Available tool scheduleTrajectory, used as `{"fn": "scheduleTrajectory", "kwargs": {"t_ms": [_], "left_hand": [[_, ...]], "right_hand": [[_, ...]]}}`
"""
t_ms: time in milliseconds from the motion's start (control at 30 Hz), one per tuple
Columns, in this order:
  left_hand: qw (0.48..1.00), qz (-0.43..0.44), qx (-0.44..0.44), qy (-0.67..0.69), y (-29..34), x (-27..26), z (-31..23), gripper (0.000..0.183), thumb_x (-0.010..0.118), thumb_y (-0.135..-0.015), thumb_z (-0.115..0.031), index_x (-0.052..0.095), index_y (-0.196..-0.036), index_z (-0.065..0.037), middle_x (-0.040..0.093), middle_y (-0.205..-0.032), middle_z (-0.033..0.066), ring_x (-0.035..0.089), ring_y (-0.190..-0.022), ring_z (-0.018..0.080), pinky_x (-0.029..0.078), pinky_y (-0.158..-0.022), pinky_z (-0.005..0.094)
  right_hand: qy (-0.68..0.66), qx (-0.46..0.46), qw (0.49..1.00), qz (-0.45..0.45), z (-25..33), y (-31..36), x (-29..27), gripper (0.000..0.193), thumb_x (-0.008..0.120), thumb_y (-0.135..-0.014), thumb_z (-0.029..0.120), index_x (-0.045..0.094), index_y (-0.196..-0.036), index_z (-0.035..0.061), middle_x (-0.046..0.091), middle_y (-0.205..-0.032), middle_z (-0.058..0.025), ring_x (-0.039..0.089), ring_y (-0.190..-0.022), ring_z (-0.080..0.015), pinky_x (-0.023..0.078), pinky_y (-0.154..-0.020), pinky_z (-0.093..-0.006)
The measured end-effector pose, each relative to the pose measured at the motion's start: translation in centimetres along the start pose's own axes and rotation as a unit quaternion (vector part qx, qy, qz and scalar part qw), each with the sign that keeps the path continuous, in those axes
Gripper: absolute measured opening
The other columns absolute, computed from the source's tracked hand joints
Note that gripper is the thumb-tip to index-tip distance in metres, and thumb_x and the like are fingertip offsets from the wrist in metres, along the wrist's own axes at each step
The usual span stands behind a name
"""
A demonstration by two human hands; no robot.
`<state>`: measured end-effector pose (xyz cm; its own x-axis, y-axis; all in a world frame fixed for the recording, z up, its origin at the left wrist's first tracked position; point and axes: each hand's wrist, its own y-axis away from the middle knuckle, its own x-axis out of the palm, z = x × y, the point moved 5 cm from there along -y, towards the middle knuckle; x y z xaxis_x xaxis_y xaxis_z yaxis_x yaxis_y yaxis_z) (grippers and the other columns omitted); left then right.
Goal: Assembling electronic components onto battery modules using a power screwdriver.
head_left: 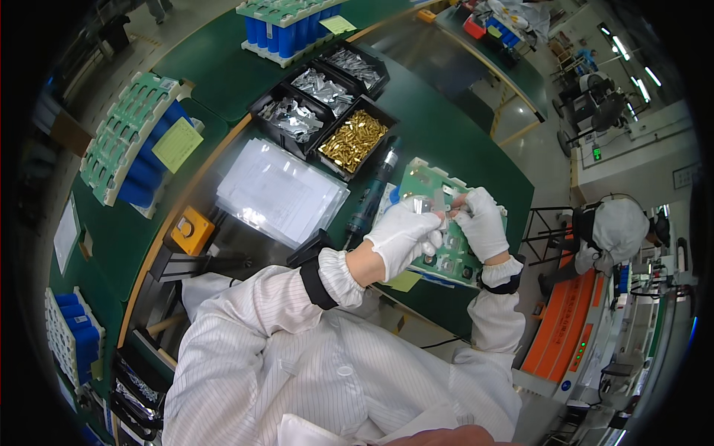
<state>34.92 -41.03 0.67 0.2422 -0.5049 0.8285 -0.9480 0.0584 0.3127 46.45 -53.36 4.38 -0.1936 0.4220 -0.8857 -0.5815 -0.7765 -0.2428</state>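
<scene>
Both my hands wear white gloves with bare fingertips and work above a battery pack with a pale green top plate (422, 175). My left hand (401, 236) is closed, thumb and fingers together, and shiny silver metal strips (421, 205) stick up out of it. My right hand (482, 227) pinches at the far side, its fingertips close to the left ones over the plate. Whatever lies between the right fingertips is too small to make out. A dark electric screwdriver (372, 189) lies on the green table left of the pack.
Black bins hold silver metal strips (295, 119) and small brass fasteners (353, 141). Papers in clear sleeves (279, 189) lie beside them. Blue-celled battery packs (137, 141) stand at left and at the far edge. An orange box (193, 230) sits by the table edge. Another person (619, 229) works at right.
</scene>
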Motion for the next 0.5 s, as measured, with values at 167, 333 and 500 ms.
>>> {"fn": "scheduleTrajectory", "kwargs": {"t_ms": [167, 333, 500], "left_hand": [[1.000, 0.014, -0.018, -0.010, 0.2, 0.2, -0.1, 0.017, 0.059, -0.095, -0.008, 0.052, -0.110, -0.002, 0.057, -0.079, 0.0047, 0.049, -0.054, 0.0071, 0.037, -0.046, 0.0193], [0.995, 0.078, -0.050, -0.020, 0.0, 0.0, 0.1, 0.031, 0.057, -0.097, -0.010, 0.045, -0.124, -0.001, 0.057, -0.081, 0.0045, 0.050, -0.055, 0.0084, 0.040, -0.048, 0.0207], [0.992, 0.036, 0.044, 0.116, -0.7, -1.1, 0.2, 0.031, 0.045, -0.100, -0.008, 0.043, -0.129, 0.003, 0.057, -0.104, 0.0112, 0.059, -0.080, 0.0157, 0.051, -0.066, 0.0266]], "right_hand": [[-0.176, -0.006, 0.982, -0.072, 3.0, 0.4, -2.1, 0.020, 0.072, -0.074, -0.004, 0.064, -0.089, 0.0062, 0.062, -0.096, -0.0051, 0.061, -0.084, -0.0212, 0.049, -0.074, -0.0299], [-0.141, -0.092, 0.983, -0.073, 5.0, 0.3, -3.6, 0.018, 0.070, -0.077, -0.005, 0.065, -0.090, 0.0060, 0.063, -0.090, -0.0042, 0.061, -0.078, -0.0174, 0.048, -0.071, -0.0283], [-0.107, 0.085, 0.990, -0.021, 3.1, 1.5, -2.8, 0.007, 0.067, -0.081, -0.001, 0.064, -0.087, 0.0025, 0.063, -0.077, -0.0046, 0.060, -0.068, -0.0152, 0.048, -0.063, -0.0266]]}}
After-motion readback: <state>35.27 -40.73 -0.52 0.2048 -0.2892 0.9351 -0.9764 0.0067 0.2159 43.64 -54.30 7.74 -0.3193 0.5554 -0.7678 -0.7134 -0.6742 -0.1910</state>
